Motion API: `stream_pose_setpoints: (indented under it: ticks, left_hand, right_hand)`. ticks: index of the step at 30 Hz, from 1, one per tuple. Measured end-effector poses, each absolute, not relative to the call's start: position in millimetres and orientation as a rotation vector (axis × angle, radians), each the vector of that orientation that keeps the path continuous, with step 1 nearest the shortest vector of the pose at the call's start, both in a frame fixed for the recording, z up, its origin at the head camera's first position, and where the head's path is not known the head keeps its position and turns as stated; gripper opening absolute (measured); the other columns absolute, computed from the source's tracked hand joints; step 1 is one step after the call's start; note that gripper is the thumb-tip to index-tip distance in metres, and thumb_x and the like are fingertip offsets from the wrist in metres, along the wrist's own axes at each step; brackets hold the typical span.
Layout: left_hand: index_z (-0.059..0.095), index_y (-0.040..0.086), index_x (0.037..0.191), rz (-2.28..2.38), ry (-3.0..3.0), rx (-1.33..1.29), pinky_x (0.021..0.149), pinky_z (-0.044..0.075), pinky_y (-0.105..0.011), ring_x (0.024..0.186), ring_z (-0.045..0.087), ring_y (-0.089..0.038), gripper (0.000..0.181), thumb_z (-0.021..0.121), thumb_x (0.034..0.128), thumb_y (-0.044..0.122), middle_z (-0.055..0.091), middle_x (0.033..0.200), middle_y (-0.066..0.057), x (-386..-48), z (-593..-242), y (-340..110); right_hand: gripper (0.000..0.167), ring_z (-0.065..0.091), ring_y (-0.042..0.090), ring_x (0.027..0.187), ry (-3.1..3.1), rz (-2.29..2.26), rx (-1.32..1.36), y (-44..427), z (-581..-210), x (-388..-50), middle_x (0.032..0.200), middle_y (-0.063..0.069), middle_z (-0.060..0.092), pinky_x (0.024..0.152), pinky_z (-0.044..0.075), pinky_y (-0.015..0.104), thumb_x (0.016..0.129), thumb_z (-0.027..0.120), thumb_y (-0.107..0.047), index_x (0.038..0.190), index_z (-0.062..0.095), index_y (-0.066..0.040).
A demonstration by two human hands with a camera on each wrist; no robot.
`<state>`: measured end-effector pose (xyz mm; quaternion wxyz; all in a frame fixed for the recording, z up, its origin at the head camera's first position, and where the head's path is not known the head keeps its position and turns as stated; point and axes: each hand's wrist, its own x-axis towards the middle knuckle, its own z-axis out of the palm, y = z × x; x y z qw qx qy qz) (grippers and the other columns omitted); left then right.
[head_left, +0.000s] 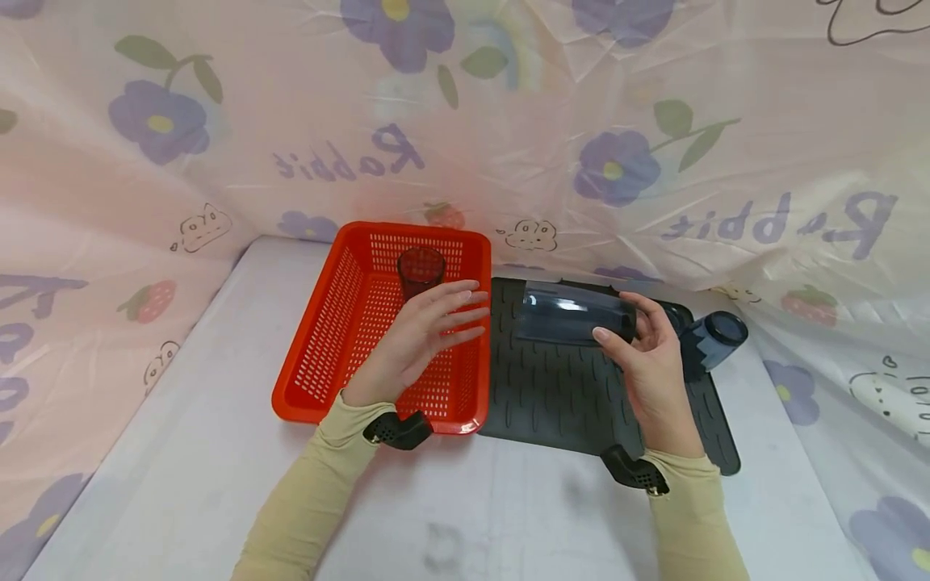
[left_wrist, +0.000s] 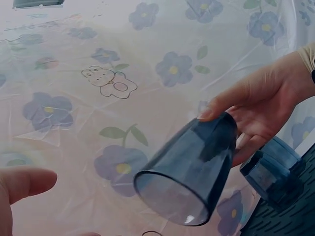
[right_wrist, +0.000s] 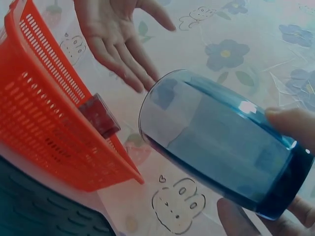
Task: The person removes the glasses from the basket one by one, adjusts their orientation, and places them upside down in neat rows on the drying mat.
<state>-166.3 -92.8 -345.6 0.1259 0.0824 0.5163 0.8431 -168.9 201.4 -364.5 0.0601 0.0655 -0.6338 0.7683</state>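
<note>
My right hand (head_left: 649,355) grips a clear blue drinking glass (head_left: 570,313) by its thick base, the glass lying sideways in the air above a dark ribbed mat. Its open rim faces left, toward my left hand (head_left: 425,335). That left hand hovers over the red basket (head_left: 291,403) with fingers spread and nothing in them; in the right wrist view its fingertips come close to the glass's rim. Inside the basket stands another glass (head_left: 421,270), looking dark red there and partly hidden by my left hand. A further blue glass (head_left: 715,339) sits at the mat's right side, bottom up.
The dark drying mat (head_left: 552,395) lies right of the basket on a white table (head_left: 508,516). Floral sheeting (head_left: 508,129) hangs behind and at both sides. Each wrist carries a black camera strap.
</note>
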Motion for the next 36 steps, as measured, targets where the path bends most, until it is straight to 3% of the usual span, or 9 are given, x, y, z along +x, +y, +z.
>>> stream_pose_setpoints:
  ticks: [8, 20, 27, 36]
  left_hand:
    - [0.047, 0.000, 0.136, 2.498, 1.479, 0.222, 0.100, 0.042, -0.046, 0.124, 0.047, -0.040, 0.041, 0.054, 0.0980, 0.016, 0.047, 0.136, -0.022, -162, -345, -112]
    - [0.041, -0.001, 0.140, 2.523, 1.489, 0.169, 0.103, 0.038, -0.047, 0.127, 0.044, -0.040, 0.047, 0.053, 0.0995, 0.020, 0.045, 0.139, -0.021, -163, -348, -135]
    - [0.043, 0.001, 0.140, 2.547, 1.495, 0.170, 0.105, 0.036, -0.047, 0.127, 0.043, -0.039, 0.049, 0.056, 0.0982, 0.023, 0.041, 0.142, -0.022, -162, -345, -153]
    - [0.046, 0.003, 0.136, 2.605, 1.475, 0.169, 0.107, 0.033, -0.046, 0.129, 0.041, -0.039, 0.043, 0.055, 0.0988, 0.022, 0.043, 0.141, -0.018, -165, -336, -176]
  right_hand:
    - [0.060, 0.057, 0.020, 0.104, -1.918, 2.284, 0.188, 214, -364, -166, 0.127, 0.011, 0.051, 0.080, 0.053, 0.023, 0.081, 0.068, 0.014, 0.134, 0.047, -0.008]
    - [0.065, 0.060, 0.017, 0.101, -2.066, 2.121, 0.111, 223, -360, -172, 0.126, 0.011, 0.050, 0.075, 0.054, 0.021, 0.077, 0.075, 0.008, 0.133, 0.050, -0.011]
    - [0.067, 0.056, 0.022, 0.110, -2.145, 2.026, 0.103, 223, -363, -177, 0.129, 0.011, 0.050, 0.079, 0.051, 0.017, 0.074, 0.079, 0.005, 0.134, 0.052, -0.012]
    - [0.070, 0.054, 0.016, 0.111, -2.324, 1.815, 0.045, 225, -365, -181, 0.132, 0.006, 0.050, 0.078, 0.049, 0.013, 0.075, 0.081, -0.003, 0.137, 0.052, -0.021]
